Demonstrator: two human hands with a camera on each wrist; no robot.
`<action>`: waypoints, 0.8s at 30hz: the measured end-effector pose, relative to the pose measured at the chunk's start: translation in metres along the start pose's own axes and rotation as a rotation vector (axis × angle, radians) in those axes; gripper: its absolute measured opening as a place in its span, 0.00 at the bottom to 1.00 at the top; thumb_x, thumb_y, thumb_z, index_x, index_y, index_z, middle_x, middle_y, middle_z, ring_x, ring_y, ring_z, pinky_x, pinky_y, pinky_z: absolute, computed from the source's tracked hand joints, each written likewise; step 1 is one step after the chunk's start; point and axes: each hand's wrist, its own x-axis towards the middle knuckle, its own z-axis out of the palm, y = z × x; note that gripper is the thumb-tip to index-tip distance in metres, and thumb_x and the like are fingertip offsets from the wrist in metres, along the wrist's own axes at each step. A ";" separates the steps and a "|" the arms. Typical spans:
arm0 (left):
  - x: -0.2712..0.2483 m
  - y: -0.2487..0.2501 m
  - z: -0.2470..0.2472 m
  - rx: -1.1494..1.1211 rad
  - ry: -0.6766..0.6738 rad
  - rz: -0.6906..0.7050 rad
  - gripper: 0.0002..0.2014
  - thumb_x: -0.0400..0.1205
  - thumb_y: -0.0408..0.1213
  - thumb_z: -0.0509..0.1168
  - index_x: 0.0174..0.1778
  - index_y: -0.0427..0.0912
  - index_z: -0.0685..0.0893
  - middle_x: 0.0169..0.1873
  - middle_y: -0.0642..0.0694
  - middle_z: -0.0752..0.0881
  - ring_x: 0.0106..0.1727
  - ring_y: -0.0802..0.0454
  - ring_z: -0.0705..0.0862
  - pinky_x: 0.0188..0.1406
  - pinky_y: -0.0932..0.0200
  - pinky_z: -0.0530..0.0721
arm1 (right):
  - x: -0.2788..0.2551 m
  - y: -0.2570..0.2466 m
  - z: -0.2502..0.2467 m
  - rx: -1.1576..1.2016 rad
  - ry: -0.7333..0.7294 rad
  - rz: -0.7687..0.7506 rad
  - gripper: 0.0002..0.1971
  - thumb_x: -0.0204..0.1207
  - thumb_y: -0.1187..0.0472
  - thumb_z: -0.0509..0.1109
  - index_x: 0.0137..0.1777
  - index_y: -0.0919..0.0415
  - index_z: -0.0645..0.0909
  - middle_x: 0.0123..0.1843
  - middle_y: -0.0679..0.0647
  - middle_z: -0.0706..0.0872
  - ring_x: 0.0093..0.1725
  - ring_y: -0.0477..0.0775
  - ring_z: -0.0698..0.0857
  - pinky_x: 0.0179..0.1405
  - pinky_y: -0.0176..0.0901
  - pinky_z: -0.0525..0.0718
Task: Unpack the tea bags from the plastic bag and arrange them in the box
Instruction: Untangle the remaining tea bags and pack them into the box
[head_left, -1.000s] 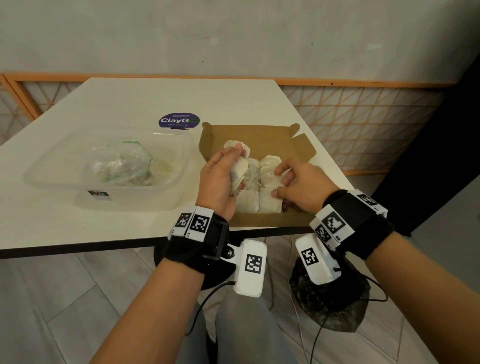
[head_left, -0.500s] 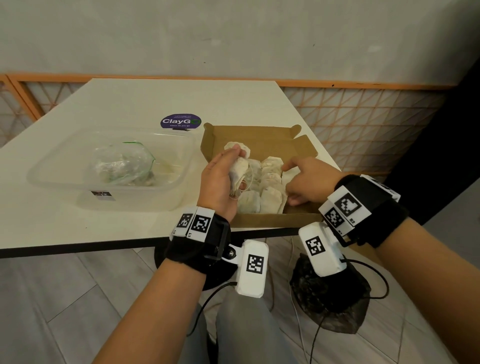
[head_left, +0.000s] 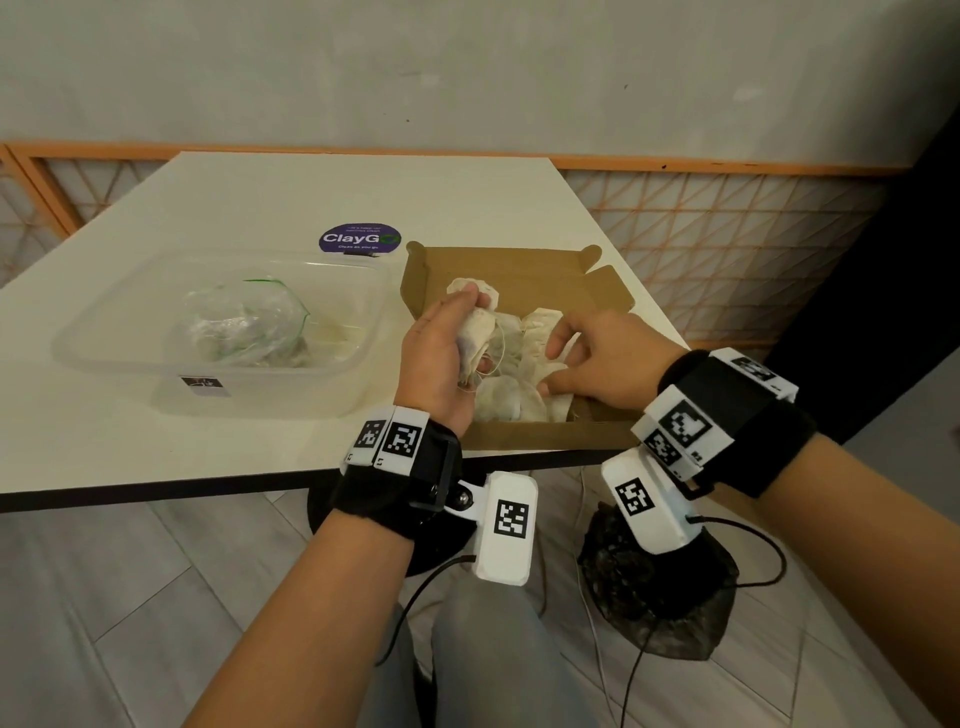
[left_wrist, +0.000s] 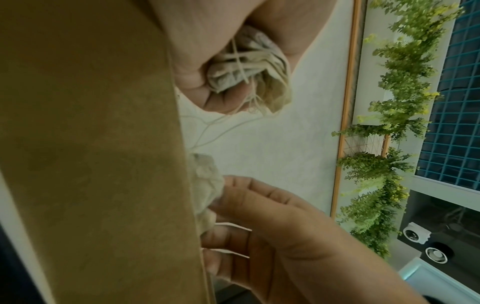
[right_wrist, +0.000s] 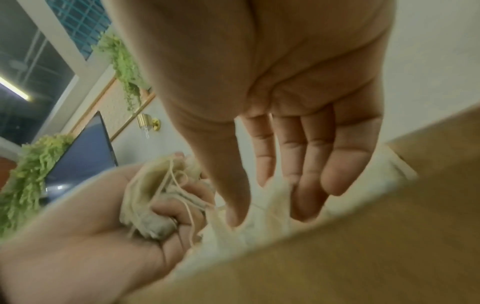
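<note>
My left hand (head_left: 441, 358) clutches spare tea bags (head_left: 475, 332); right hand (head_left: 602, 358), fingers loose, presses bags flat in the box (head_left: 519, 265) at table's (head_left: 260, 208) near-right corner. I'd feed singly, strings untangled.

Probably a café or food-court seating area: white table (head_left: 260, 208) bearing a purple "ClayGo" sticker (head_left: 360, 238) (clean-as-you-go reminder), orange-framed lattice screen (head_left: 727, 249) along a plain grey wall, trailing green foliage (left_wrist: 394, 102) beside blue-gridded windows (left_wrist: 457, 115), brass wall lamp (right_wrist: 146, 121), pale tiled floor (head_left: 130, 597).
</note>
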 end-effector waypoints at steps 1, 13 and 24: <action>0.000 0.000 0.000 0.002 -0.001 0.002 0.11 0.83 0.37 0.63 0.33 0.43 0.81 0.27 0.50 0.80 0.24 0.58 0.78 0.20 0.66 0.73 | -0.003 -0.001 -0.002 0.020 -0.007 -0.012 0.19 0.67 0.49 0.77 0.54 0.55 0.78 0.45 0.54 0.85 0.41 0.50 0.81 0.38 0.39 0.78; 0.001 -0.001 0.000 0.016 0.011 0.007 0.11 0.83 0.37 0.63 0.33 0.44 0.80 0.26 0.50 0.78 0.22 0.58 0.77 0.18 0.67 0.72 | -0.013 -0.003 0.026 -0.029 0.154 -0.020 0.27 0.66 0.47 0.77 0.60 0.54 0.70 0.50 0.55 0.82 0.45 0.52 0.78 0.35 0.41 0.72; -0.004 0.002 0.002 -0.027 0.029 0.006 0.09 0.83 0.35 0.63 0.37 0.42 0.80 0.31 0.48 0.78 0.21 0.59 0.78 0.17 0.69 0.72 | -0.013 0.012 0.016 0.274 0.204 -0.081 0.05 0.69 0.62 0.77 0.41 0.56 0.84 0.34 0.50 0.81 0.33 0.47 0.77 0.34 0.35 0.76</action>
